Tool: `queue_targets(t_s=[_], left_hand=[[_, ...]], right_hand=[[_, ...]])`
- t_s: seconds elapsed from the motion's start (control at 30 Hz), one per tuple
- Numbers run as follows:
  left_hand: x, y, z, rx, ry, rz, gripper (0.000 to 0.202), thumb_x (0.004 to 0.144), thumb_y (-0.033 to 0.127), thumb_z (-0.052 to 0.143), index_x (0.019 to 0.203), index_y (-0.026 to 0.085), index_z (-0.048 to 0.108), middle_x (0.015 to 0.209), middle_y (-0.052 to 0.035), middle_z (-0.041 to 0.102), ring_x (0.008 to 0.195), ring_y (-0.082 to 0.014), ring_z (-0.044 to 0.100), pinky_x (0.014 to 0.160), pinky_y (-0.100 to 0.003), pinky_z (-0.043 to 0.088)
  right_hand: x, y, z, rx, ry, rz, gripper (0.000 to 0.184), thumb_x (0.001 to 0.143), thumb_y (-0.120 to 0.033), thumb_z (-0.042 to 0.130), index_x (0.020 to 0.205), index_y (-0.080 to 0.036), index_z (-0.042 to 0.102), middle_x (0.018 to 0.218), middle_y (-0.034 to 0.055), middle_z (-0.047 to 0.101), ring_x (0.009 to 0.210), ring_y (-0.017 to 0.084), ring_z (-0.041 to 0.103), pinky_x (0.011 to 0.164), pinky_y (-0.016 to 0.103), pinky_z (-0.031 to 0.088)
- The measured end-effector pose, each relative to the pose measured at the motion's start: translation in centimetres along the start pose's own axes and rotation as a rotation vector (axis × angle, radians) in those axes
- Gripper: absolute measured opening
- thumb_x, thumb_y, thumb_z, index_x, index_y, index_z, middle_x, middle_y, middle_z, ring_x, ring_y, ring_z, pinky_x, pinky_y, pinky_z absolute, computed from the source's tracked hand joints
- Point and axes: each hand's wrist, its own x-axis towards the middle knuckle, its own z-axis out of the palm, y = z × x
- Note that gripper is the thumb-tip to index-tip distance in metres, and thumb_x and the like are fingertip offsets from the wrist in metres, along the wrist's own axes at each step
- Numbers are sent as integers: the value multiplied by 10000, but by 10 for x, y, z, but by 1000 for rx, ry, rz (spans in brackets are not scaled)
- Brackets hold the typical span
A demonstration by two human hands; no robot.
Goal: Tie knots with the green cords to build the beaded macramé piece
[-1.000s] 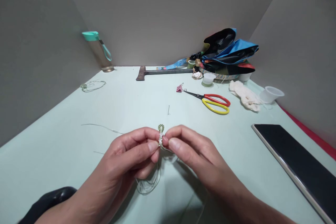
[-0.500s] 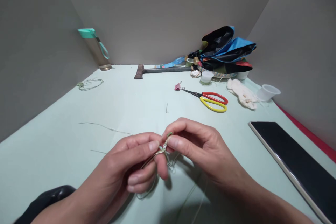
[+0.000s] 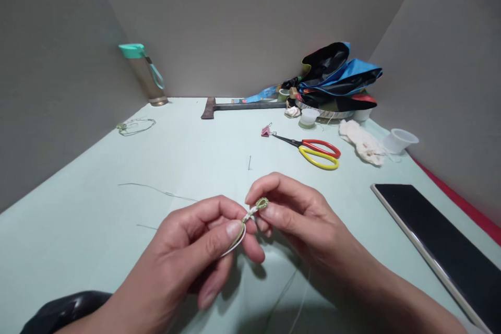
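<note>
A short knotted piece of pale green cord [image 3: 253, 211], with a small loop at its far end, runs between my two hands. My left hand [image 3: 195, 242] pinches its white trailing strands between thumb and fingers. My right hand [image 3: 297, 214] holds the looped end between thumb and forefinger. Thin loose cord [image 3: 156, 188] lies on the pale green tabletop [image 3: 97, 229], left of my hands, and more strands [image 3: 284, 292] trail below them.
Red-and-yellow-handled scissors [image 3: 315, 150] and a pink binder clip [image 3: 266, 131] lie ahead. Further back are a rusty hatchet-like tool [image 3: 242, 106], a bundle of blue-black fabric [image 3: 340, 70], a crumpled cloth [image 3: 364, 142] and a plastic cup [image 3: 400, 141]. A black tablet [image 3: 430, 235] lies right.
My hands have moved apart slightly and turned the knotted cord to lie slanted, its loop toward the upper right. The looped end now shows clearly beside my right thumb.
</note>
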Motion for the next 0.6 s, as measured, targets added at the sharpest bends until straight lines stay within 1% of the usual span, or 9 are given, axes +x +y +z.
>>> queue_targets(t_s=[0.03,0.07,0.1,0.2,0.27,0.33,0.4,0.5,0.6], left_hand=[[-2,-1,1,54,36,51,259,1002,459,850,873,236,884,721,-12,779,431,-66,364,489,-252,310],[-3,-2,2,118,83,108,253,996,469,853,875,250,892,787,-35,817,447,-86,408,467,-262,302],[-5,-2,3,193,136,170,243,993,469,851,870,265,901,795,-43,827,463,-110,442,452,-274,294],[-8,-3,9,394,263,319,189,990,409,831,850,319,922,627,-6,749,463,-150,460,500,-295,383],[-9,-4,12,440,277,372,180,991,358,809,858,348,930,571,18,710,441,-152,443,573,-301,453],[-9,-4,13,438,283,373,181,986,339,802,854,348,927,558,21,701,434,-154,433,626,-311,485],[-8,-5,12,426,291,352,184,978,350,808,827,329,912,556,10,697,457,-170,466,639,-321,483],[-8,-5,11,408,286,320,199,969,378,816,792,315,882,597,-7,739,487,-180,503,630,-323,468],[-7,-4,9,443,269,302,239,984,390,791,767,314,859,657,-15,790,510,-180,538,613,-320,449]], right_hand=[[-1,1,-1,20,9,19,27,1022,-251,785,996,-245,791,845,-48,705,808,138,602,782,290,443],[-2,1,-1,43,8,36,22,1019,-260,778,1006,-243,782,838,-45,706,821,144,619,794,295,448],[-3,1,-1,63,-7,46,46,1024,-286,774,1018,-240,774,836,-38,715,840,153,640,809,302,455],[-4,-1,2,67,-73,63,168,1044,-392,801,1030,-231,754,849,-14,758,876,175,683,837,313,477],[-3,-4,7,35,-57,69,212,1013,-384,867,960,-223,739,816,-21,755,825,159,670,809,300,481],[-1,-6,11,6,-14,70,220,974,-308,904,885,-221,722,763,-37,738,765,142,648,768,288,479],[0,-7,13,-15,4,54,193,966,-262,879,861,-218,724,739,-38,737,743,137,641,743,282,479],[0,-7,14,-35,9,43,153,989,-234,808,862,-214,726,727,-41,736,736,127,646,736,269,494],[-1,-7,13,-39,17,51,154,972,-208,799,844,-218,715,717,-56,714,732,119,656,736,257,515]])
